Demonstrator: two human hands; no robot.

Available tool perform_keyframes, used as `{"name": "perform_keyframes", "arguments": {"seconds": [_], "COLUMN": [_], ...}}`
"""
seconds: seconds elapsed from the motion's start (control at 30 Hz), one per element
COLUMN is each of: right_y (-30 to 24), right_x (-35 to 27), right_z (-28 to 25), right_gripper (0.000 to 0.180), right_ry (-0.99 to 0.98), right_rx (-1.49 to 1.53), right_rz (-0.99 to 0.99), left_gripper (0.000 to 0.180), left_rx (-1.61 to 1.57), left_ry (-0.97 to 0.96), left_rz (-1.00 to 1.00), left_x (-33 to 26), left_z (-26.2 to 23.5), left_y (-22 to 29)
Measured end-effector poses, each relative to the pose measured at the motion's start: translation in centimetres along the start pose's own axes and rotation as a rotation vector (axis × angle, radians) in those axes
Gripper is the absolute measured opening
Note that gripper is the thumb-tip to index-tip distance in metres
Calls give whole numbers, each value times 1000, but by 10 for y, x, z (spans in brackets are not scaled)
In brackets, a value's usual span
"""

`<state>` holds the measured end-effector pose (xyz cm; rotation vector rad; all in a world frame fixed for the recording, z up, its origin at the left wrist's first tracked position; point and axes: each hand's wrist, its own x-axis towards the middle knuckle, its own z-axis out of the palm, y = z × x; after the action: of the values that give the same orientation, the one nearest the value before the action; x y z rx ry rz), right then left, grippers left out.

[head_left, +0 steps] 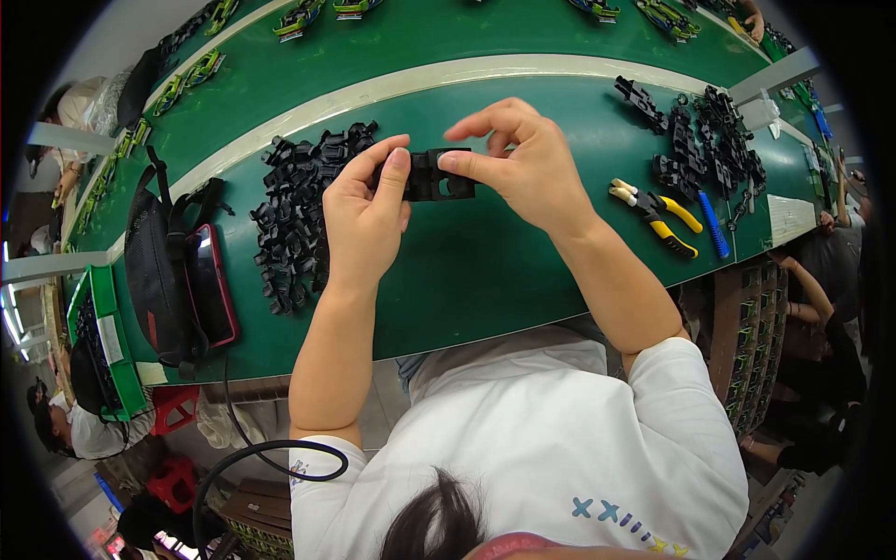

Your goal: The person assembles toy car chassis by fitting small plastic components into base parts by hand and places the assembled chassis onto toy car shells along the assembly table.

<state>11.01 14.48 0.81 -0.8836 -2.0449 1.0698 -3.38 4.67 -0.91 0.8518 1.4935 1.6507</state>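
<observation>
Work at a green surface, seen from above. Centrally placed, over the surface and between the two hands: a black plastic part, blocky in outline, with openings at its right end. Left hand: closed on the left end of the part, thumb laid along it, index finger extended beside the thumb. Right hand: spread wide, with thumb touching the right end of the part, index finger raised well clear of the thumb, remaining fingers curled.

To the left, partly behind the left hand: a broad heap of small black pieces. Farther left: a black bag and, just beside it, a red-edged phone. To the right of the right forearm: pliers with yellow-and-black handles, jaws pointing toward the upper left; near them, a blue-handled tool. Above these tools: a cluster of black assemblies. Across the far side: a curved pale strip, with green-and-black units beyond.
</observation>
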Motion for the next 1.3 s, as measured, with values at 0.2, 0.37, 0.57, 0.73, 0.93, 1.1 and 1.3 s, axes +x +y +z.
{"name": "perform_keyframes", "arguments": {"seconds": [0.2,0.37,0.57,0.73,0.93,1.1,1.3], "right_y": [4,1,3,0,2,8,4], "right_x": [3,3,0,0,-3,0,0], "right_z": [1,4,3,1,0,-2,-2], "right_gripper": [36,39,35,33,31,37,35], "right_ry": [-268,-240,-231,-230,-217,-186,-298], "right_rx": [443,465,430,451,482,534,392], "right_rz": [468,449,387,389,339,356,302], "left_gripper": [25,25,26,24,23,22,22], "left_rx": [-27,7,0,2,-48,-53,-29], "left_ry": [33,76,86,87,110,123,100], "left_rz": [25,11,19,73,62,32,50], "left_x": [-3,-2,-3,-7,-9,-6,-10], "left_z": [3,3,3,6,7,7,8], "left_y": [2,3,2,3,6,6,6]}}
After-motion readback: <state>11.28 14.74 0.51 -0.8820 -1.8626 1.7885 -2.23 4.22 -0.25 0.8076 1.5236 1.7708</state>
